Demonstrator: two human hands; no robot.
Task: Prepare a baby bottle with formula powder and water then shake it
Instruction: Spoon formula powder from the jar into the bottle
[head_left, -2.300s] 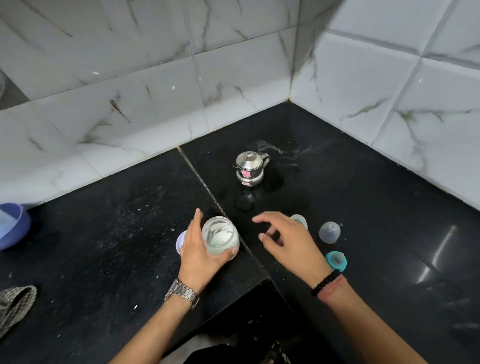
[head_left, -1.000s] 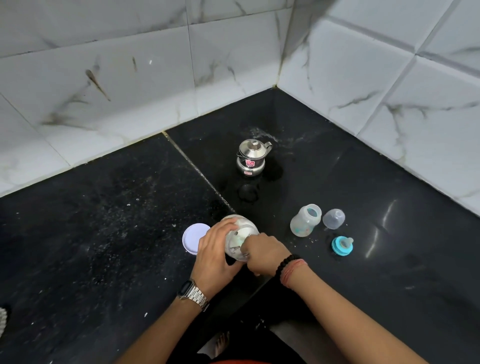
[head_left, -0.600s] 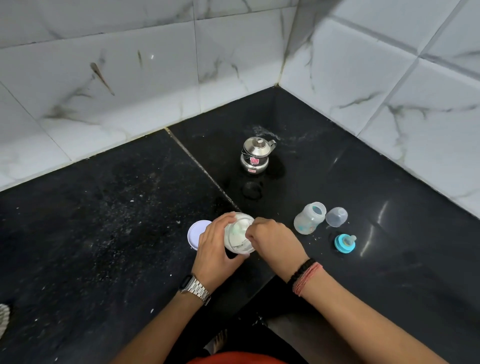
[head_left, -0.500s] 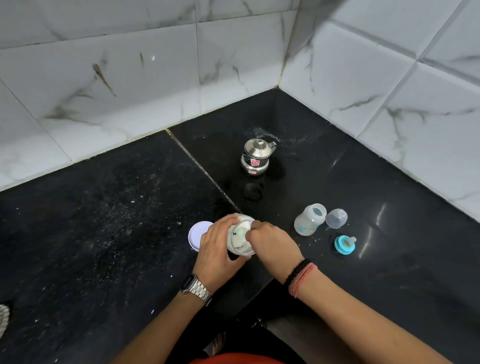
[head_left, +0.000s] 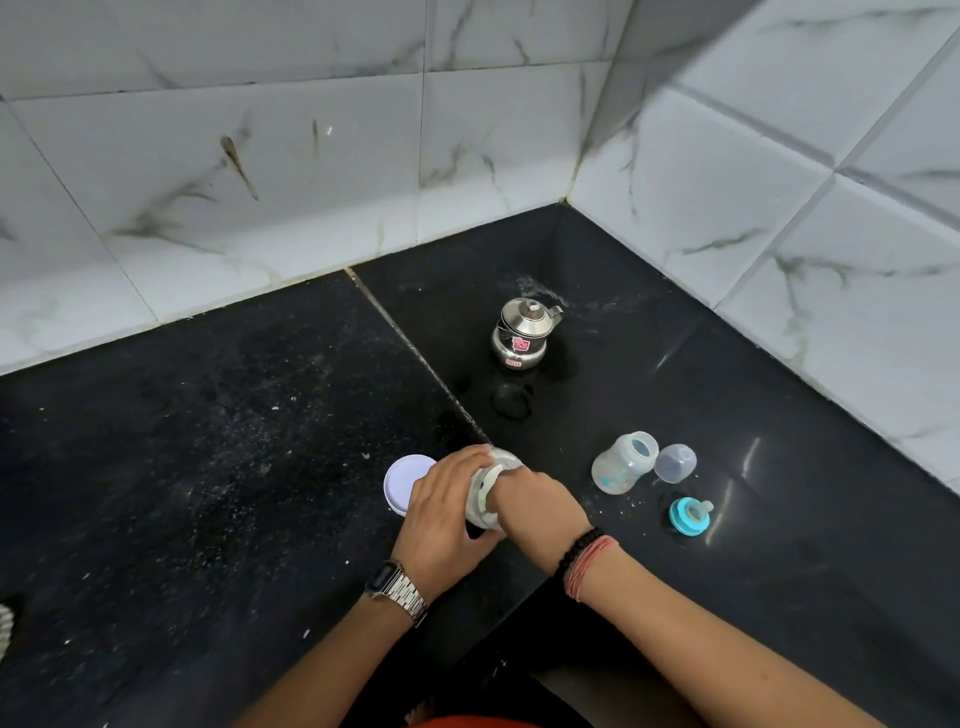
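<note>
On the black tabletop (head_left: 208, 467), close to its near edge, the left hand (head_left: 447, 514) wraps around the side of a clear jar (head_left: 485, 493) of white formula powder, fingers curled over its far side and thumb on the near side. The jar is tipped toward the right, its open mouth facing the right hand (head_left: 535, 504). That hand is bunched at the jar's mouth with its fingers reaching inside; what they grip in there is hidden, so I cannot tell whether they hold anything. A metal watch (head_left: 397, 590) sits on the left wrist, and dark beads with a reddish thread (head_left: 584, 558) circle the right wrist.

Just left of the jar, partly hidden by the left hand, a round white lid (head_left: 402, 480) lies flat. To the right of the hands, a little apart, the baby bottle (head_left: 623, 462) stands open, clear with pale teal markings. Touching or almost touching its right side is a clear domed cap (head_left: 675, 463). Nearer and slightly right of that lies the teal collar with its nipple (head_left: 690, 514), apart from both.

Farther back, near the corner of the marble-patterned wall tiles (head_left: 311, 156), stands a small steel pot (head_left: 524, 332) with a lid, a spout and a pink sticker; wet patches darken the surface around it. White specks are scattered across the left part of the surface. A bit of patterned cloth (head_left: 5, 621) shows at the left edge
</note>
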